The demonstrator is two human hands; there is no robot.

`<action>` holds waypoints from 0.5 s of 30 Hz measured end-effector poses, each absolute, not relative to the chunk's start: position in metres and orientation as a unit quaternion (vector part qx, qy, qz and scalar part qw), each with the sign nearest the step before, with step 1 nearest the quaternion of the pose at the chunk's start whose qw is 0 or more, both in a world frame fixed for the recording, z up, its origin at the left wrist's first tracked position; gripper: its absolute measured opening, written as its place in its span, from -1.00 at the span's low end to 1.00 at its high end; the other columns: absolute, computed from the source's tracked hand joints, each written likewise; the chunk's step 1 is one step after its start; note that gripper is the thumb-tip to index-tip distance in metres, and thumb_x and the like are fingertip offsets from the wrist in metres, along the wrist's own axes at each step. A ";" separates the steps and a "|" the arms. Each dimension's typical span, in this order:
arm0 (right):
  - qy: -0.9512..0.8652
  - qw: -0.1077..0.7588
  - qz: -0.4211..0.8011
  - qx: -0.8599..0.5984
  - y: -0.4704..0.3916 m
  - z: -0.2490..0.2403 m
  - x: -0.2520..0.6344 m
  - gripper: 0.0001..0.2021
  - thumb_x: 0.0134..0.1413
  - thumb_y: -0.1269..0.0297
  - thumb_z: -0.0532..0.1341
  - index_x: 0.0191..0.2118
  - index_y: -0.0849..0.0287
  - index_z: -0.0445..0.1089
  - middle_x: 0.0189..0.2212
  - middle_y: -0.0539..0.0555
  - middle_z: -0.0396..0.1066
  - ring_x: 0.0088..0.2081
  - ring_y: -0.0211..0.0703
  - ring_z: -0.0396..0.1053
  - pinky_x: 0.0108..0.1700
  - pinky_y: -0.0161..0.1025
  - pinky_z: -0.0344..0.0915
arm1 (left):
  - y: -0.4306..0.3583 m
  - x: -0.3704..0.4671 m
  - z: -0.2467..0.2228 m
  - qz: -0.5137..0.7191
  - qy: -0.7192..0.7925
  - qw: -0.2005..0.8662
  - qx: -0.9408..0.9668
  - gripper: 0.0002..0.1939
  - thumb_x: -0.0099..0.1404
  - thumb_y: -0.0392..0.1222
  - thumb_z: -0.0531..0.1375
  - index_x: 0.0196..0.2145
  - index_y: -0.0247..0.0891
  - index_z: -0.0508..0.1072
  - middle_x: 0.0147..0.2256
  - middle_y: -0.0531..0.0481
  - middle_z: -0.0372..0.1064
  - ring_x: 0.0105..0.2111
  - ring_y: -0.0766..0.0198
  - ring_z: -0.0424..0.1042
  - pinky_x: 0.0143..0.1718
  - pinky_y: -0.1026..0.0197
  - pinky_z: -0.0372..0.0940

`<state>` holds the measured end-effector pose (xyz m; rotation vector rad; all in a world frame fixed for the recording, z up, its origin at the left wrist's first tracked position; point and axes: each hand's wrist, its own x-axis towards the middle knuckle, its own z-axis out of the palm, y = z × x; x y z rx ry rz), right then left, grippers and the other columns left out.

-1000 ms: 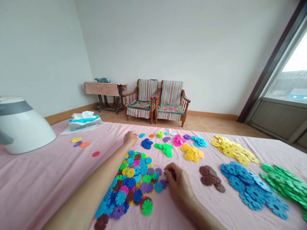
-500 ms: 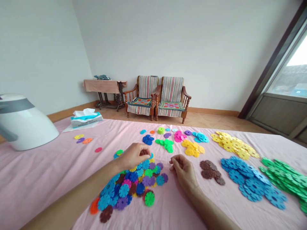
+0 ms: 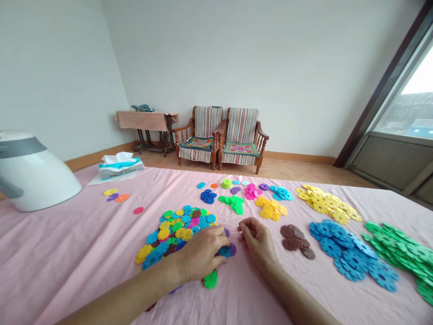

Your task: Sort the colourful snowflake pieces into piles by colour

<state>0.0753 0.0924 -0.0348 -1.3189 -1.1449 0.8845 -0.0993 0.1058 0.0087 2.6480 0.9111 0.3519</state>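
A mixed pile of flower-shaped plastic discs [image 3: 164, 233] lies on the pink cloth. Over its right side my left hand [image 3: 206, 253] reaches down, fingers apart, touching a blue disc [image 3: 224, 252] near the pile's edge. A green disc [image 3: 210, 280] lies just below that hand. To the right of the pile, my right hand [image 3: 253, 232] rests by the cloth with thumb and fingertips pressed together; whatever is between them is too small to make out. Beside it sits a group of brown discs [image 3: 294, 238].
Sorted blue [image 3: 352, 253], green [image 3: 399, 253] and yellow discs [image 3: 328, 203] lie at the right, with smaller colour groups along the back. A white kettle [image 3: 43, 176] and tissue box [image 3: 120, 167] stand at the left.
My left hand has moved right and down, from the pile's upper part to its right edge, and its fingers have spread. My right hand has hardly moved.
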 end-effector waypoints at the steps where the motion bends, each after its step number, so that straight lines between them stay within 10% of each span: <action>1: -0.488 0.556 0.373 -0.561 0.092 -0.035 0.075 -0.76 0.00 0.08 0.15 -0.41 0.18 0.30 -0.50 0.05 0.41 -0.54 -0.24 0.31 -0.50 -0.32 0.21 | 0.106 -0.099 0.009 0.128 0.314 0.162 0.927 -0.79 0.14 -0.32 0.27 -0.23 -0.19 0.50 -0.27 -0.03 0.38 -0.19 0.15 0.36 -0.16 0.19 0.23; 15: -0.499 0.551 0.361 -0.563 0.091 -0.033 0.074 -0.74 0.00 0.06 0.14 -0.43 0.18 0.31 -0.58 0.01 0.36 -0.56 -0.23 0.31 -0.52 -0.33 0.18 | 0.109 -0.096 0.009 0.180 0.328 0.174 0.911 -0.78 0.29 -0.35 0.09 -0.43 -0.25 0.51 -0.42 0.00 0.44 -0.35 0.28 0.41 -0.31 0.29 0.21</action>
